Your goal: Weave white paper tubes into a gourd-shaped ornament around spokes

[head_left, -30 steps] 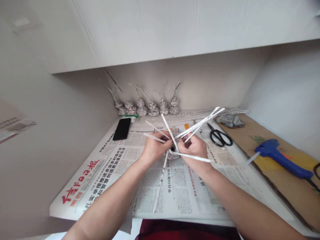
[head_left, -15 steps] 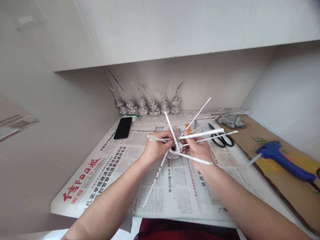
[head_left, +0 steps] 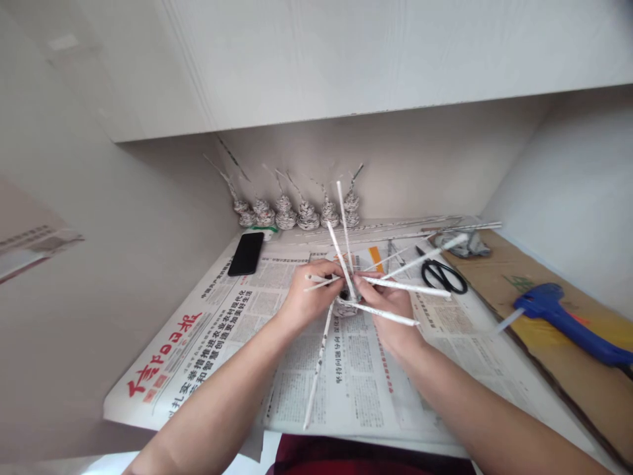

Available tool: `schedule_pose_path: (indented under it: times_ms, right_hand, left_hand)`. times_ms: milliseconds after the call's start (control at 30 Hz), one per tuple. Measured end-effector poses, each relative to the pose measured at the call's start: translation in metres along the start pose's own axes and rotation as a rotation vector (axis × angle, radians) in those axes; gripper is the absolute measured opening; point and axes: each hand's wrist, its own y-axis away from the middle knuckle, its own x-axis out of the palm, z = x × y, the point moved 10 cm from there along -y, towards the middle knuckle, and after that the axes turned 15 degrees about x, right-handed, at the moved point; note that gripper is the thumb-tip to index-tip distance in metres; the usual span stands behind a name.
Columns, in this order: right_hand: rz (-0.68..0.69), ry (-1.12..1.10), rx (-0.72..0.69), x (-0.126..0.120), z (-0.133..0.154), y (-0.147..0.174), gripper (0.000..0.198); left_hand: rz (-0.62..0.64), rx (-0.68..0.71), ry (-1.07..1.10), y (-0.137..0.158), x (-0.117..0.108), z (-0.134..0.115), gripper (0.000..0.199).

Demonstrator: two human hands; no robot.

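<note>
Between my two hands is a small woven piece of rolled newspaper (head_left: 347, 307), with several thin paper tubes sticking out of it in all directions. My left hand (head_left: 312, 290) is closed on its left side, fingertips partly hidden behind the tubes. On the right, my right hand (head_left: 388, 303) pinches around the base of a paper tube (head_left: 420, 286) that points right. Another paper tube (head_left: 345, 221) stands up toward the back, and one paper tube (head_left: 319, 369) slants down toward the front edge. The piece is held just above the newspaper sheet (head_left: 237, 356).
Several woven paper gourds (head_left: 307, 216) stand in a row along the back wall. A black phone (head_left: 246, 253) lies at left. Black scissors (head_left: 442, 276), a crumpled grey cloth (head_left: 462, 244) and a blue glue gun (head_left: 564, 316) on cardboard (head_left: 524, 264) are at right. Loose tubes (head_left: 395, 228) lie behind.
The woven piece has turned a little between my hands. One tube now points up toward the back, the right-hand tubes have shifted angle, and the front tube has swung rightward.
</note>
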Motion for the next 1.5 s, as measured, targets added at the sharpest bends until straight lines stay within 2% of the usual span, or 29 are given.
schedule_pose_path:
  times_ms: [167, 367, 467, 800, 967, 1200, 1367, 1500]
  right_hand:
    - [-0.09, 0.006, 0.001, -0.004, -0.003, -0.001, 0.024]
    - [-0.1, 0.136, -0.061, -0.002, 0.003, 0.0, 0.021]
    - [-0.082, 0.149, -0.066, 0.0, 0.001, 0.0, 0.022]
    - [-0.01, -0.08, 0.085, 0.007, -0.009, 0.002, 0.028]
    - [0.06, -0.098, 0.141, 0.012, -0.016, -0.004, 0.029]
    - [0.046, -0.098, 0.015, 0.006, -0.003, -0.001, 0.026]
    - [0.042, 0.04, -0.089, 0.006, 0.003, -0.002, 0.018]
    - [0.02, 0.182, -0.222, 0.007, 0.018, 0.004, 0.012]
  left_hand:
    - [-0.021, -0.02, 0.033, 0.001, 0.001, 0.001, 0.014]
    - [-0.087, -0.171, 0.208, 0.004, 0.006, 0.019, 0.019]
    - [-0.099, -0.172, 0.241, 0.004, 0.008, 0.018, 0.017]
    - [-0.179, -0.122, 0.119, 0.008, 0.001, 0.013, 0.003]
    - [-0.156, -0.114, 0.214, 0.004, 0.004, 0.012, 0.005]
    - [-0.08, -0.157, 0.328, 0.002, 0.01, 0.019, 0.012]
    - [-0.026, -0.219, 0.336, 0.004, 0.009, 0.023, 0.027]
    - [0.009, -0.269, 0.308, 0.007, 0.009, 0.02, 0.024]
